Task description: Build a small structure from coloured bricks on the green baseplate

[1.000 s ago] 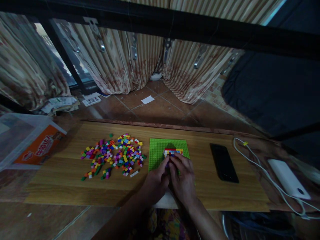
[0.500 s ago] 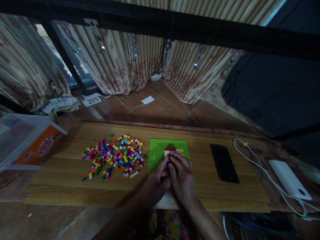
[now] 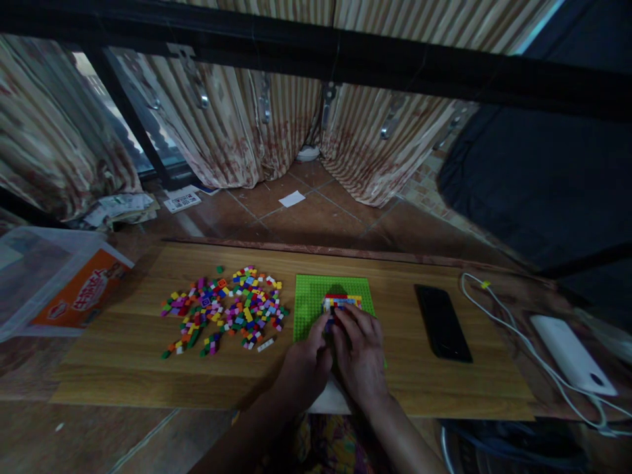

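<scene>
A green baseplate (image 3: pixel 312 295) lies on the wooden board (image 3: pixel 123 342), with a small multicoloured brick build (image 3: pixel 340 301) standing on it. My left hand (image 3: pixel 303 359) and my right hand (image 3: pixel 360 352) rest side by side on the near part of the plate, fingertips touching the front of the build. The fingers hide whatever small piece may be between them. A scattered pile of small coloured bricks (image 3: pixel 227 306) lies left of the plate.
A black phone (image 3: pixel 442 322) lies right of the plate. A white power bank (image 3: pixel 573 355) with a white cable (image 3: pixel 498 316) sits at the far right. A clear plastic box (image 3: pixel 49 283) with an orange label stands at the left.
Both hands have stayed at the build; the fingers have shifted only slightly. The view has drifted a little.
</scene>
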The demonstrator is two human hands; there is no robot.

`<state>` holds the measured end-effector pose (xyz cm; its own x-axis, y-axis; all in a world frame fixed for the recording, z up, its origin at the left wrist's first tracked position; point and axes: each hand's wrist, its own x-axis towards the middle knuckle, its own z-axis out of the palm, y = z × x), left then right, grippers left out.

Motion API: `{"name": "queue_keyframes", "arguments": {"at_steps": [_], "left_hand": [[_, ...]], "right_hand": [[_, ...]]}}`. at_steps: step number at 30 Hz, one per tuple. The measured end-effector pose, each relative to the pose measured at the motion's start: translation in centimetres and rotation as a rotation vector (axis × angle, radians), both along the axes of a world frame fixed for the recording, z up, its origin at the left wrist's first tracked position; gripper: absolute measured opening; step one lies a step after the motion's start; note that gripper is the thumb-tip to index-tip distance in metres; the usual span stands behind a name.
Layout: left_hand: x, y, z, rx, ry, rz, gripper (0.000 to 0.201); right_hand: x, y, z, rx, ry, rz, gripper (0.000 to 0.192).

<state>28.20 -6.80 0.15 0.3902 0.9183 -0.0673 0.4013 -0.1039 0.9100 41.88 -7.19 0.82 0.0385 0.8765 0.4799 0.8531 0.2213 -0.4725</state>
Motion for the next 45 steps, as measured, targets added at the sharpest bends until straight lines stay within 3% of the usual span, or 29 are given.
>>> {"name": "queue_keyframes", "arguments": {"at_steps": [10, 20, 24, 30, 34, 39, 45], "left_hand": [[-1.6, -1.0, -0.6, 0.072, -0.05, 0.097, 0.047], [-1.8, -1.1, -0.7, 0.101, -0.069, 0.087, 0.044], [-3.1, -1.8, -0.3, 0.099, 0.007, 0.129, 0.041], [-7.9, -2.7, -0.8, 0.175, 0.065, 0.324, 0.036], [-10.5, -3.0, -1.7, 0.256, 0.251, 0.493, 0.028], [-10.5, -3.2, -1.6, 0.326, 0.44, 0.445, 0.024], [-9.2, -2.9, -1.1, 0.327, 0.608, 0.427, 0.02]], "right_hand": [[-0.3, -0.1, -0.3, -0.068, -0.146, -0.011, 0.032], [-0.4, 0.2, -0.3, -0.06, -0.163, -0.039, 0.029], [-0.2, 0.0, -0.3, -0.016, -0.109, -0.017, 0.028], [0.6, -2.6, 0.2, 0.059, 0.043, 0.006, 0.029], [1.3, -5.5, -0.1, 0.013, 0.1, 0.045, 0.027], [1.0, -8.4, -1.2, -0.05, 0.114, 0.112, 0.025], [-0.6, -10.0, -1.8, -0.103, 0.156, 0.15, 0.026]]}}
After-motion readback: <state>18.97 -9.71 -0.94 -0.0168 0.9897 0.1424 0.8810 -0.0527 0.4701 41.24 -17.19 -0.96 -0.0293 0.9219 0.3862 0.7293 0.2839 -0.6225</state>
